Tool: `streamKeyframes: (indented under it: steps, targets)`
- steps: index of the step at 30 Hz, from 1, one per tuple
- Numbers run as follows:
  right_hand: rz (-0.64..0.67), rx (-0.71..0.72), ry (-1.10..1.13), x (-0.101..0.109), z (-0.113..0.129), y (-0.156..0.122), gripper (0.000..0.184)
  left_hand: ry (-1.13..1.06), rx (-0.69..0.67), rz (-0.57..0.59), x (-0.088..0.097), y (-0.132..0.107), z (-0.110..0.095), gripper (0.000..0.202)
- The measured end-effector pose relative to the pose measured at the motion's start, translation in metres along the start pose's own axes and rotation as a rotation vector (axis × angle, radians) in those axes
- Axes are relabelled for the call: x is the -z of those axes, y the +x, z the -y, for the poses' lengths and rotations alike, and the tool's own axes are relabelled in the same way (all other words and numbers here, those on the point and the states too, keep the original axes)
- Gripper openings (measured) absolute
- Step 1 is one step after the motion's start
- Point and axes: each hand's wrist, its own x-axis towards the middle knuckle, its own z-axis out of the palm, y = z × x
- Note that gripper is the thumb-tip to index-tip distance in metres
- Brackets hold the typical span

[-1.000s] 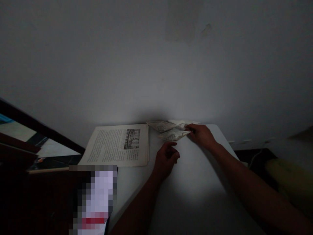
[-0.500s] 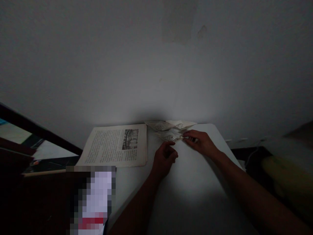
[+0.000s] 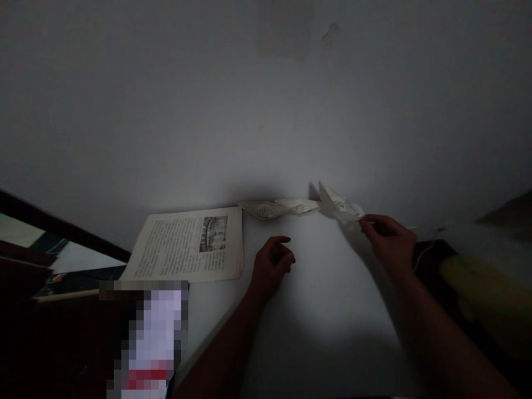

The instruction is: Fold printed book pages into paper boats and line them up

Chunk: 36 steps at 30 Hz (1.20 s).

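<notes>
My right hand [image 3: 390, 244] pinches the right tip of a folded paper boat [image 3: 338, 204] and holds it tilted, with one point upward, at the back right of the white table [image 3: 316, 305]. Two more paper boats lie end to end along the wall: one on the left [image 3: 264, 210] beside the printed sheets, and one in the middle [image 3: 300, 207] close to the held one. My left hand [image 3: 272, 266] hovers over the table in front of them, fingers curled loosely and apart, with nothing in it.
A stack of printed pages [image 3: 183, 244] with a picture lies at the table's left. Nearer me is a blurred-out pale object [image 3: 158, 327]. A bare wall [image 3: 266, 111] rises behind the table. Past the right edge is a dim yellowish thing [image 3: 477, 282].
My right hand has lifted the front paper boat and carried it right and back, tilting it. My left hand has stayed nearly in place. The view has shifted slightly.
</notes>
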Motion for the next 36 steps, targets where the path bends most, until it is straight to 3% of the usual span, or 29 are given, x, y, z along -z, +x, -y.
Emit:
streamKeyframes:
  steps: [3,7,13,20,26,32,34,36]
  targets:
    - [-0.043,-0.012,-0.108,0.008,-0.005,0.012,0.027,0.013,-0.011,0.003,0.001,0.0,-0.001,0.032]
    - [0.093,0.029,-0.228,0.015,-0.013,0.019,0.023,0.016,-0.018,0.001,0.002,0.001,-0.001,0.031]
    - [0.241,0.069,-0.201,0.009,-0.023,0.018,0.025,0.028,-0.019,-0.012,0.002,0.001,0.003,0.029]
    - [0.187,0.063,-0.161,0.003,-0.016,0.011,0.044,0.214,-0.006,-0.053,0.0,0.001,0.003,0.016]
    - [0.059,0.009,-0.106,0.001,0.012,-0.014,0.046,0.345,-0.035,-0.087,0.001,0.0,0.004,0.018]
    - [0.436,0.027,0.149,-0.027,0.051,-0.048,0.031,0.441,-0.047,-0.099,0.0,0.0,0.003,0.019]
    - [0.567,0.067,0.169,-0.036,0.055,-0.056,0.026,0.467,-0.046,-0.102,0.0,0.0,0.003,0.019]
    - [0.613,0.07,0.136,-0.042,0.054,-0.06,0.024,0.476,-0.038,-0.11,0.0,0.0,0.002,0.018]
